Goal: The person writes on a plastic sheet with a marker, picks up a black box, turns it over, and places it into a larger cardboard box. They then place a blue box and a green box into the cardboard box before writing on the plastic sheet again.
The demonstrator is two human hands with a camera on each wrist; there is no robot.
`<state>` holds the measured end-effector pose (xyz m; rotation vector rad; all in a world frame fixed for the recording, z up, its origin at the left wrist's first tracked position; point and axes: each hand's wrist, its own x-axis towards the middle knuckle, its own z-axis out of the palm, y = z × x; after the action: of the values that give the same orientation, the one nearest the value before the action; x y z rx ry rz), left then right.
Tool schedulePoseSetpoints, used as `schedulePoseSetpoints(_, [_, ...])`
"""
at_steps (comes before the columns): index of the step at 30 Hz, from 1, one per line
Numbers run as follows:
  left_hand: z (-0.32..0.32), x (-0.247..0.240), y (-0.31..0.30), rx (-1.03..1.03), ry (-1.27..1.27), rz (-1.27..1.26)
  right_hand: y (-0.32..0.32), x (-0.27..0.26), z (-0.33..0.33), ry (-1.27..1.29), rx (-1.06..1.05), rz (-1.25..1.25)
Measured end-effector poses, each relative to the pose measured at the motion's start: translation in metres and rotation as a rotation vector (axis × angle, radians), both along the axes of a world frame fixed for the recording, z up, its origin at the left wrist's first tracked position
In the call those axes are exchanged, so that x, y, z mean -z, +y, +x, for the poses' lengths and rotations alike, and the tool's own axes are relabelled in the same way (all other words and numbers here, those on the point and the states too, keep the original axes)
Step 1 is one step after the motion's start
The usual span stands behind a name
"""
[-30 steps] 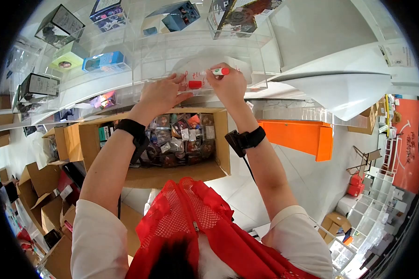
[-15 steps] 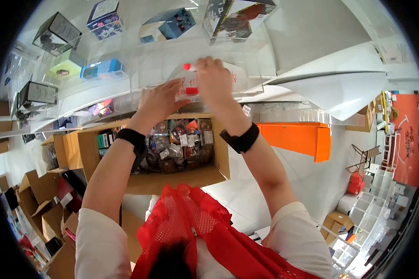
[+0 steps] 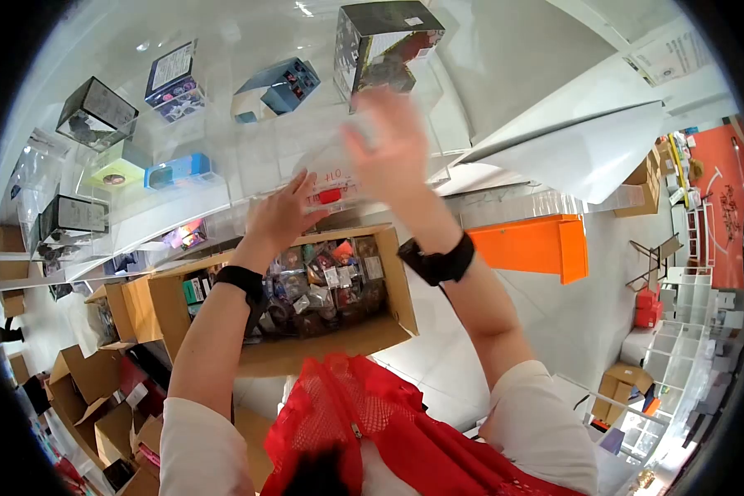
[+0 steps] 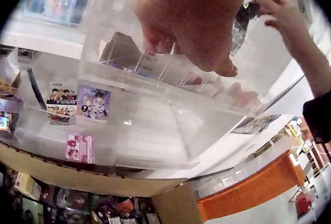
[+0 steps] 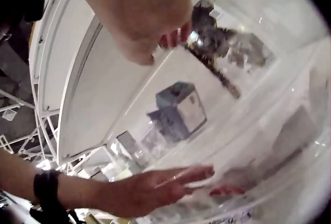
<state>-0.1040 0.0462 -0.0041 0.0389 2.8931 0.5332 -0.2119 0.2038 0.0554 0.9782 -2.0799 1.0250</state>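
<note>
My left hand (image 3: 277, 217) rests at the front of the clear acrylic display case, its fingers straight and its thumb apart. Beside its fingertips are a small red piece (image 3: 330, 196) and a whitish sheet with red handwriting (image 3: 351, 188). My right hand (image 3: 390, 147) is raised over the case, blurred, its fingers spread loosely. In the left wrist view the right hand (image 4: 283, 16) shows nothing between its fingers. Close behind that hand stands a dark printed box (image 3: 376, 50). The blue figure box (image 3: 285, 86) is farther left.
Below the case, a cardboard carton (image 3: 331, 357) holds several bagged goods (image 3: 335, 285). An orange panel (image 3: 525, 248) stands to its right. Boxed figures, such as a light blue box (image 3: 176, 172), sit at the left. A white sheet (image 3: 574, 157) curls out at the right.
My right hand was writing with a red-ended marker; it has since lifted and moved outward, and no marker shows in it now. The left hand stays by the sheet. The head view has shifted.
</note>
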Motion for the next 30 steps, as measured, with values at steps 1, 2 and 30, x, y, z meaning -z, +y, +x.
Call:
schedulePoseSetpoints(1, [0.000, 0.002, 0.000, 0.016, 0.003, -0.023, 0.012, -0.015, -0.016, 0.169, 0.084, -0.115])
schedulePoseSetpoints(2, [0.001, 0.003, 0.000, 0.009, 0.016, -0.003, 0.021, -0.027, -0.035, 0.195, 0.108, -0.175])
schedulePoseSetpoints(30, [0.010, -0.033, 0.001, 0.075, -0.200, -0.139, 0.061, -0.086, 0.077, -1.151, -0.358, -0.677])
